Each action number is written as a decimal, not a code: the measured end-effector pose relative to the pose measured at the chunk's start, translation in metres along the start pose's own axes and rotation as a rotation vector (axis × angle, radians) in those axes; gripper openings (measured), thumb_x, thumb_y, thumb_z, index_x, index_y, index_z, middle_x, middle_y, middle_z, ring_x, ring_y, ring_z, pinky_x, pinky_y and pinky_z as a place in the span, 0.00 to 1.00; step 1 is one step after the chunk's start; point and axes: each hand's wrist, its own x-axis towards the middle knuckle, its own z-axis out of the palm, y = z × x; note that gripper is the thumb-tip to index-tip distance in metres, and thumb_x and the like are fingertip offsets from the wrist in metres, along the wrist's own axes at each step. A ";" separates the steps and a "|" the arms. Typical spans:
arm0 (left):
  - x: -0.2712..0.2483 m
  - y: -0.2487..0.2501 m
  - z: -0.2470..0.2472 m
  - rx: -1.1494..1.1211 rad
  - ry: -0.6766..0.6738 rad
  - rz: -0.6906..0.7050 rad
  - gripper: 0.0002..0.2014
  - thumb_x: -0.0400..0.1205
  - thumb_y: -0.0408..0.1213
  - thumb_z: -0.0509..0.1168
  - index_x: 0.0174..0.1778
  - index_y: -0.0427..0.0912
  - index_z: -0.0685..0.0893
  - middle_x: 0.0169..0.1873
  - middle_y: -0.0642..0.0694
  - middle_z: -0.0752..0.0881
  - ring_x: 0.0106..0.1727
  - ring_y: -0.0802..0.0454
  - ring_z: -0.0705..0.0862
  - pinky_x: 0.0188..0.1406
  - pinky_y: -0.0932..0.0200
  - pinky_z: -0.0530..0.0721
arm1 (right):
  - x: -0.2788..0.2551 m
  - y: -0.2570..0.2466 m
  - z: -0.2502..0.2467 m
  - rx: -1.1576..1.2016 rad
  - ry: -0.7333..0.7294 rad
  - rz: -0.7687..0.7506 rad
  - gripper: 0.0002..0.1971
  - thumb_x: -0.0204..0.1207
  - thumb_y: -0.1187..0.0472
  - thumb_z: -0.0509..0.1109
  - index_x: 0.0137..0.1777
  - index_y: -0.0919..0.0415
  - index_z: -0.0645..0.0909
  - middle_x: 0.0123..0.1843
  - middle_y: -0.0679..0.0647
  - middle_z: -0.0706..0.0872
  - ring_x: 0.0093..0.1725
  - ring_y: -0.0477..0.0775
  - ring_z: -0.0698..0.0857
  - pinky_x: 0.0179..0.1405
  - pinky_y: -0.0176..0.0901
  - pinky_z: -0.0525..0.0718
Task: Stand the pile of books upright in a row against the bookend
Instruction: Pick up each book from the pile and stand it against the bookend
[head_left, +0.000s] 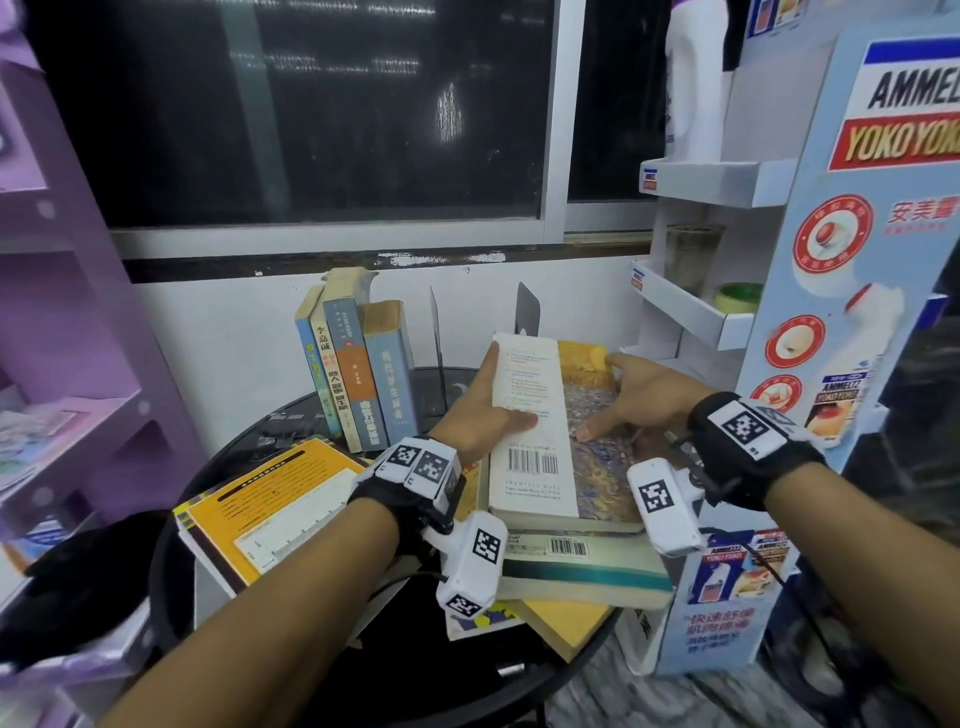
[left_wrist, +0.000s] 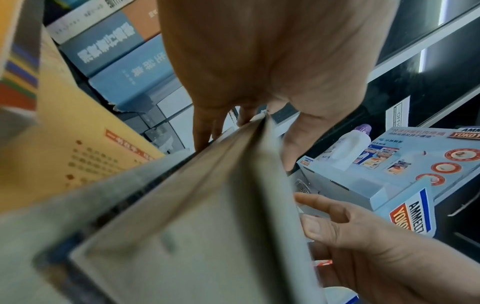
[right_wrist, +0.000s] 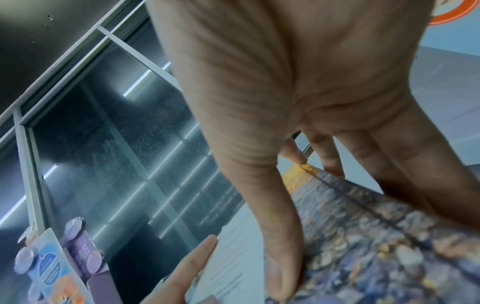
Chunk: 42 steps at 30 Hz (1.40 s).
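A round black table bears standing books, piled books and bookends.

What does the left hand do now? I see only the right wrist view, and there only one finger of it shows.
Observer: The left hand grips the left edge of the top book, thumb on its white cover, fingers underneath.
Operator: Do some books stand already?
Observer: Yes, four standing books are at the back of the table, left of a thin metal bookend.
Operator: What lies under the book that I hold?
Observer: A teal-edged book lies flat directly beneath it.
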 end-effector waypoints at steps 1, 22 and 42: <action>0.000 0.003 -0.001 0.008 0.014 0.008 0.50 0.79 0.23 0.68 0.84 0.62 0.43 0.73 0.48 0.78 0.66 0.47 0.82 0.63 0.37 0.82 | 0.000 -0.002 0.001 0.012 0.027 -0.003 0.36 0.56 0.64 0.88 0.62 0.54 0.73 0.54 0.54 0.88 0.50 0.60 0.88 0.48 0.68 0.88; 0.005 0.012 -0.022 -0.349 0.345 0.170 0.32 0.81 0.35 0.69 0.79 0.51 0.64 0.62 0.44 0.85 0.51 0.46 0.89 0.41 0.52 0.90 | 0.002 -0.019 0.044 0.118 0.593 -0.247 0.46 0.58 0.33 0.77 0.76 0.36 0.60 0.62 0.54 0.75 0.57 0.57 0.81 0.60 0.60 0.81; 0.009 0.019 -0.047 -0.525 0.172 0.256 0.22 0.82 0.25 0.63 0.73 0.39 0.75 0.53 0.40 0.88 0.44 0.48 0.90 0.39 0.53 0.89 | -0.032 -0.061 -0.025 0.185 0.149 -0.347 0.25 0.63 0.54 0.82 0.60 0.49 0.80 0.51 0.56 0.90 0.41 0.57 0.92 0.36 0.61 0.91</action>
